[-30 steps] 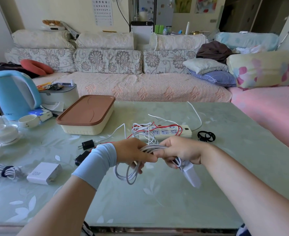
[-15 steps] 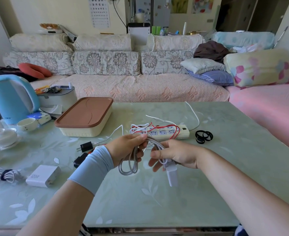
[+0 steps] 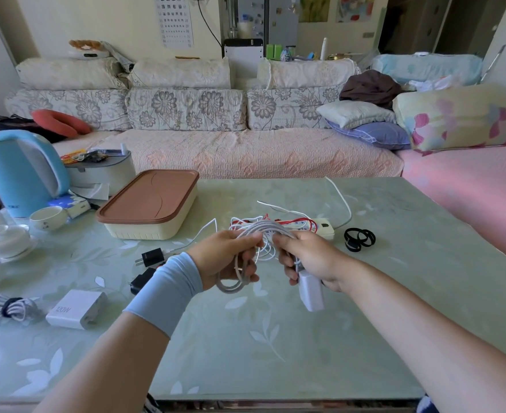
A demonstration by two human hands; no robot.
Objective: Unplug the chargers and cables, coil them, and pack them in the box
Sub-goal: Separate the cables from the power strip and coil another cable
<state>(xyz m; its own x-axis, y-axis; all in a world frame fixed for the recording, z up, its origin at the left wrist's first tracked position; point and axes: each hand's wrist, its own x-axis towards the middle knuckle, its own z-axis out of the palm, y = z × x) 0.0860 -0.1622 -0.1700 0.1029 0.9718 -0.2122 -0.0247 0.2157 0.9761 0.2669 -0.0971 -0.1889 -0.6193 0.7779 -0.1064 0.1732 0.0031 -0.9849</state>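
Above the green table's middle my left hand grips a grey-white coiled cable, its loops hanging below my fingers. My right hand pinches the same cable's upper strand, and a white charger hangs from under its palm. Behind my hands lies a white power strip tangled with red and white cables. The cream box with a brown lid stands shut at the left. A white 120W charger, a tied cable bundle and two black plugs lie at the near left.
Black elastic bands lie right of the power strip. A blue kettle, a grey container, and white cups and bowls crowd the table's left edge. A sofa runs along the far side.
Both hands have lifted the coil a little farther from me, toward the power strip. The cable loops are shorter, and the charger now hangs closer under my right palm.
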